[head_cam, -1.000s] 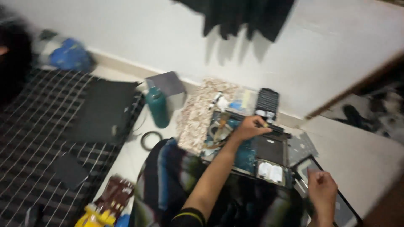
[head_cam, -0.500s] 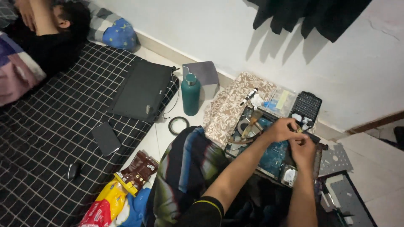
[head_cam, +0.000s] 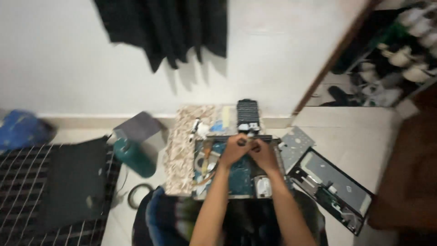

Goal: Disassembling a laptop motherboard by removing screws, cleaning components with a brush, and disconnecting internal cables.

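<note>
An opened laptop base (head_cam: 207,166) with its circuit board and fan exposed lies on the floor in front of me. My left hand (head_cam: 234,149) and my right hand (head_cam: 261,152) meet over the far middle of the board, fingers curled and touching each other. Whether they pinch a small part is hidden by blur. A black keyboard-like part (head_cam: 247,114) lies just beyond the hands against the wall.
A patterned cloth (head_cam: 182,146) lies left of the base. A teal bottle (head_cam: 134,157), a grey box (head_cam: 139,127) and a tape ring (head_cam: 139,195) stand further left, beside a closed dark laptop (head_cam: 73,182) on a checked mattress. A metal plate (head_cam: 293,146) and a laptop cover (head_cam: 332,187) lie right.
The view has swung right and the picture is blurred. My two hands stay together over the board; a second ago the right hand was lower right, apart from the left.
</note>
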